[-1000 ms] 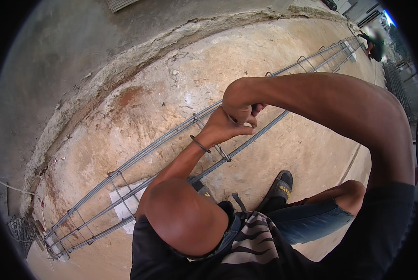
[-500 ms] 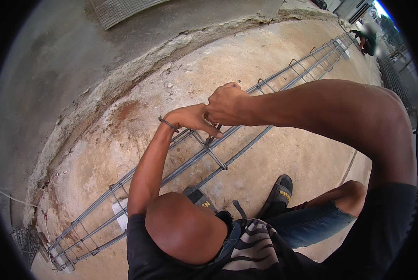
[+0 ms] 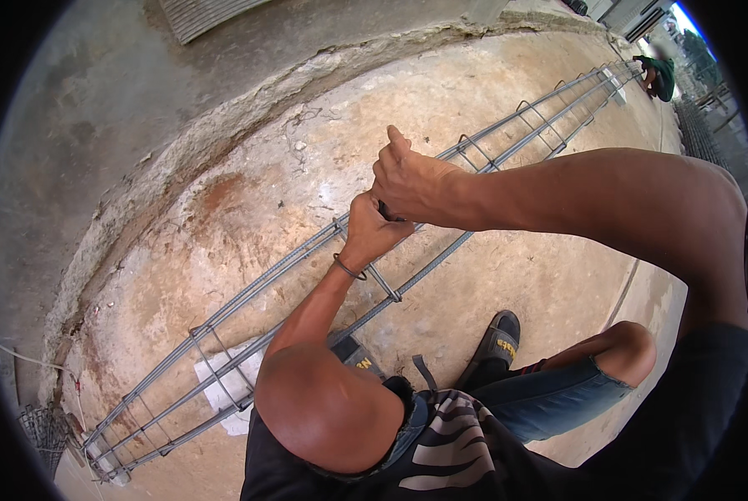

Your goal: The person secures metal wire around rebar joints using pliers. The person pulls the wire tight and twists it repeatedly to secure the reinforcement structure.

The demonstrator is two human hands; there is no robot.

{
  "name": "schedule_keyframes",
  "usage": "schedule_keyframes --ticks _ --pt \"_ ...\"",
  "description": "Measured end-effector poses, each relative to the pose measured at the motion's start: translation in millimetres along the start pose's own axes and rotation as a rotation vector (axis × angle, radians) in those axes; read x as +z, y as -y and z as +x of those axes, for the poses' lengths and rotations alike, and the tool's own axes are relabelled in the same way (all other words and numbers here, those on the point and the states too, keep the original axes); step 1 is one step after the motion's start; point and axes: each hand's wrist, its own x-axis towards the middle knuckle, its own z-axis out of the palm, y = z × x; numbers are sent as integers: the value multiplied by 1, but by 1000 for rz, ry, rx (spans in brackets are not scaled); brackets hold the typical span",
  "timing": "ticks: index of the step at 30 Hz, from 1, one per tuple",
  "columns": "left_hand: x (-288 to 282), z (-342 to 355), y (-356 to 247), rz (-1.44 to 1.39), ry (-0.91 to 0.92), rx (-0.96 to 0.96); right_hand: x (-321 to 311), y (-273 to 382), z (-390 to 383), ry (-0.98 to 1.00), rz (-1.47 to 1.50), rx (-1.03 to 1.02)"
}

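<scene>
**Two hands working at a rebar cage on a concrete floor**

Rough, stained concrete floor [image 3: 248, 209] is filling the head view, with a raised broken edge curving across its upper left and a grey slab lying beyond it. Across the floor a long rebar cage [image 3: 248, 292] is stretching from the lower left to the upper right, its straight bars ringed by square stirrups, its near end resting on a white block [image 3: 223, 384].

At the middle of the cage both hands are meeting over the top bar. The left hand [image 3: 370, 234], a thin bracelet [image 3: 349, 269] circling its wrist, is gripping there with its fingers curled together on the bar. The right hand [image 3: 411, 179] is pressing just above and against it, fingers closed on a small dark thing that is too hidden to identify, thumb sticking upward.

Below, the person's bent knee in torn blue jeans [image 3: 557, 392] and a dark shoe [image 3: 495, 342] are showing on the floor just beside the cage. Far off by the cage's upper end, another person in green [image 3: 659, 75] is crouching.
</scene>
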Motion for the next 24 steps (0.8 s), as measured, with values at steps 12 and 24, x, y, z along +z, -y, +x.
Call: schedule_keyframes --ticks 12,24 --pt "4 -9 -48 369 278 -110 22 -32 34 1381 897 117" --pt "-106 10 -4 -935 117 -263 38 -16 -11 624 829 43"
